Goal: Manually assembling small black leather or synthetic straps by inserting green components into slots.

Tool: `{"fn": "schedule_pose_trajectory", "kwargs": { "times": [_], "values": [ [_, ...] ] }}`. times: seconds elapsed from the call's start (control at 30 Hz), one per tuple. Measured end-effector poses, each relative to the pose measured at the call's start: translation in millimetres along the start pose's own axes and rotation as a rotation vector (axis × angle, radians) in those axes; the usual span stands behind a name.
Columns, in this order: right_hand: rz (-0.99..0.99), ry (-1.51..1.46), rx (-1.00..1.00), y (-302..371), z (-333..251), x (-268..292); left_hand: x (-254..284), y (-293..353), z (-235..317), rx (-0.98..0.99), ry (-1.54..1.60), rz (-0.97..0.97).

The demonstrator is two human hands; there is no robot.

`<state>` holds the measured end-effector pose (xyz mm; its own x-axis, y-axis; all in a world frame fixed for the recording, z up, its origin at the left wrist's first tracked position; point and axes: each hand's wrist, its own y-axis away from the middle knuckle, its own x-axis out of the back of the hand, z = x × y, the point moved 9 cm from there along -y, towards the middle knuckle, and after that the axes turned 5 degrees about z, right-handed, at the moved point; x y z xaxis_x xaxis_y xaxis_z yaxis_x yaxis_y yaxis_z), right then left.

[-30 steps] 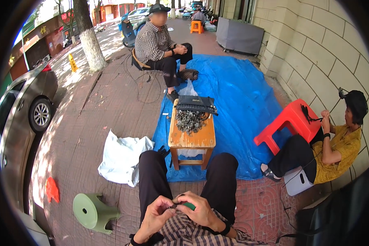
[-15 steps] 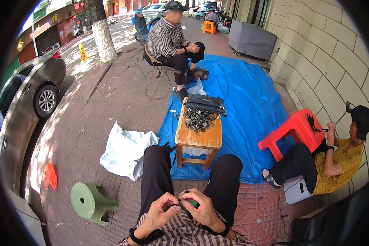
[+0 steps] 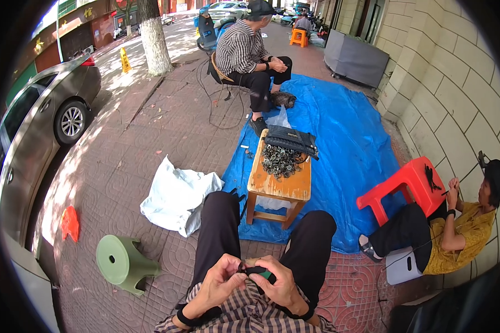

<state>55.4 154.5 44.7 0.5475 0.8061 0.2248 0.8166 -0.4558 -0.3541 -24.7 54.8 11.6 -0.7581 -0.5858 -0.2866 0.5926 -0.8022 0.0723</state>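
Above my lap, my left hand (image 3: 223, 282) pinches one end of a small dark strip-like piece (image 3: 254, 270). Its other end is in the fingers of my right hand (image 3: 279, 284), where a bit of green also shows. The piece is too small and too covered by fingers to name. Just past my knees stands a wooden stool (image 3: 278, 188). On it lies a pile of small dark metal rings or buckles (image 3: 280, 161), with a black quilted bag (image 3: 290, 139) behind them.
A blue tarp (image 3: 344, 139) spreads beneath the stool. To the left are a white sack (image 3: 178, 197), a green stool (image 3: 119, 263) and a parked car (image 3: 50, 116). One person (image 3: 250, 55) sits ahead; another (image 3: 455, 227) works beside a red stool (image 3: 408, 186) at right.
My view has swung slightly left, so the scene sits further right. More of the dark piece shows between my fingers. The person ahead has turned their head away to the right.
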Motion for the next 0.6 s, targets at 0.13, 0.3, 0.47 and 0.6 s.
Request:
{"fn": "schedule_pose_trajectory", "kwargs": {
  "times": [0.13,0.3,0.47,0.6],
  "values": [
    [-0.004,0.022,0.006,0,2,-1,1,0,-4,0.011,0.017,0.017],
    [0.032,-0.057,-0.218,0,24,1,7,-1,8,-0.174,-0.394,0.021],
    [-0.076,-0.281,-0.363,8,35,-12,-5,1,24,-0.267,-0.389,-0.001],
    [-0.083,-0.274,-0.346,7,31,-13,-2,1,26,-0.283,-0.386,0.041]
  ]
}}
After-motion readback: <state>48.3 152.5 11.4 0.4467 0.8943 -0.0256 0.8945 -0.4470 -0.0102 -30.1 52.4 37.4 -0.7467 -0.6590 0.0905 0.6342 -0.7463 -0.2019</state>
